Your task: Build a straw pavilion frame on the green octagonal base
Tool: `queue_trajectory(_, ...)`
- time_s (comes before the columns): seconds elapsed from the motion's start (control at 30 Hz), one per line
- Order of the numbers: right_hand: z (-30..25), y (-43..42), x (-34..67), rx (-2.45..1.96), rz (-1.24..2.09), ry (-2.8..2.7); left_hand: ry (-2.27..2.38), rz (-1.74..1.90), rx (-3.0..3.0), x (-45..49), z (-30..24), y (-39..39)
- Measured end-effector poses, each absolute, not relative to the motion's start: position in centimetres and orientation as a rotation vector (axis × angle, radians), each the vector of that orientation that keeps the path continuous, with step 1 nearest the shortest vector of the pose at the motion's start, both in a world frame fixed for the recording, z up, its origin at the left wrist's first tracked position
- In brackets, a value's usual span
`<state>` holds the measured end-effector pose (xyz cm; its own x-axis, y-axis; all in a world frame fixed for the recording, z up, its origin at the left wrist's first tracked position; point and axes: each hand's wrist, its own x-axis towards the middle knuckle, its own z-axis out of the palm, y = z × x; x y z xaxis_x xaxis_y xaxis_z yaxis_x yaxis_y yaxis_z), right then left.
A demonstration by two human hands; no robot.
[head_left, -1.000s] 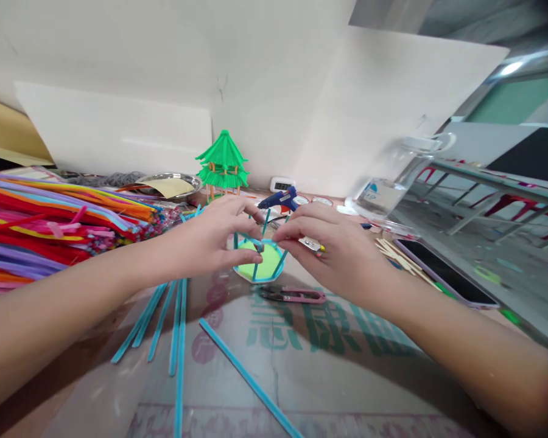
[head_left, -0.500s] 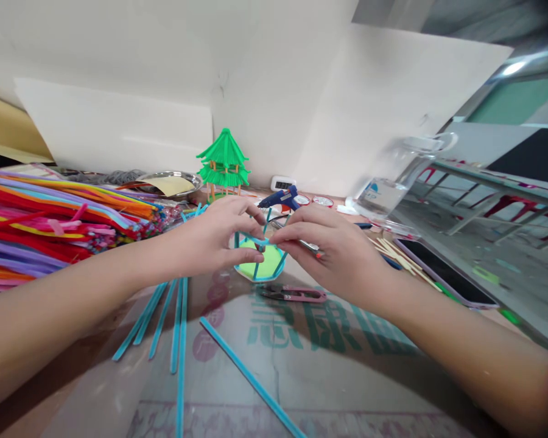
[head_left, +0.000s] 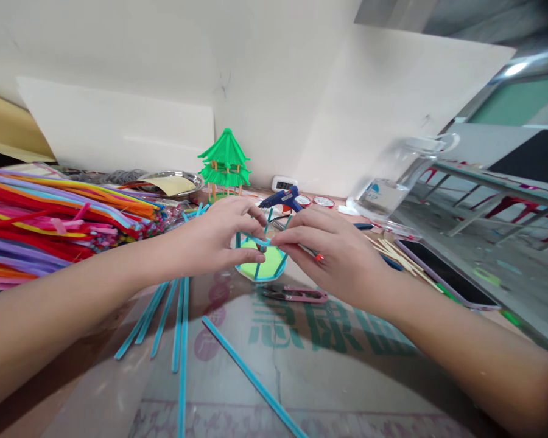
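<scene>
Between the fingertips of my left hand [head_left: 232,237] and my right hand [head_left: 331,246], a short blue pipe cleaner piece [head_left: 262,242] is pinched at both ends. It is held over a small frame of blue posts on a yellow-green base [head_left: 267,267], partly hidden by my left fingers. A thin tool with an orange-red tip [head_left: 318,258] shows under my right hand; I cannot tell whether it is gripped. Thread snips [head_left: 296,294] with pink handles lie just in front of the base. One long blue pipe cleaner [head_left: 251,374] rests nearer to me.
Bundles of coloured pipe cleaners [head_left: 64,219] fill the left. Several blue strips [head_left: 176,328] lie beside my left forearm. Behind stand a green pagoda model [head_left: 226,161], a blue glue gun [head_left: 281,198] and a white timer [head_left: 284,183]. Right are a water jug [head_left: 386,182], wooden sticks [head_left: 399,258] and a phone [head_left: 445,274].
Both hands keep nearly the same pose, with the blue piece still between the fingertips. The whole view has shifted very slightly.
</scene>
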<state>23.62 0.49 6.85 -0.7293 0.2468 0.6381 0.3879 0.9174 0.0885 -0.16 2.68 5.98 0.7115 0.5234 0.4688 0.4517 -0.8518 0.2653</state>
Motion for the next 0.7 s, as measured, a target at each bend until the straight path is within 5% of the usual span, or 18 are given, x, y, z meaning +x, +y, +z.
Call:
queue_trajectory(0.43, 7.6, 0.3, 23.7, -0.534, -0.273, -2.461, 0.759, 0.821, 2.805, -0.3, 5.8, 2.9)
queue_trajectory(0.7, 11.0, 0.3, 25.9, -0.908, 0.071, -2.445, 0.739, 0.859, 2.805, -0.4, 5.9, 2.8)
